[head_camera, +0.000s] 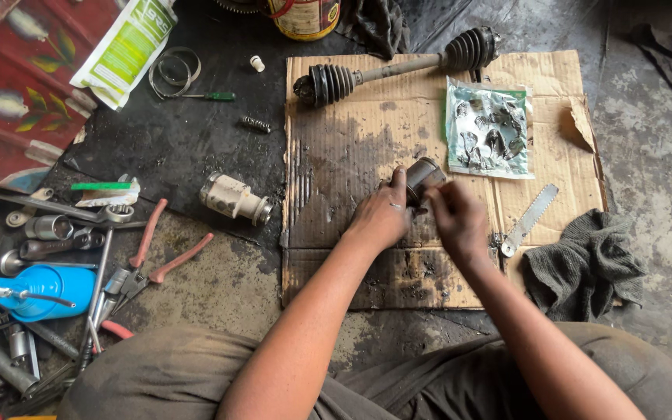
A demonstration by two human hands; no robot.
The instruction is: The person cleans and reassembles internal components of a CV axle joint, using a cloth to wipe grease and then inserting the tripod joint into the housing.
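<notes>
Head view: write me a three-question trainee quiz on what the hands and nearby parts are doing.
1. True or false: both hands are on the metal joint cup.
2. What lies at the cardboard's far edge?
A. drive shaft with rubber boots
B. hammer
C. tyre
3. What lies right of the right hand?

Key:
1. True; the left hand grips it, and the right hand's fingers touch it.
2. A, the drive shaft.
3. A saw blade and grey rag.
</notes>
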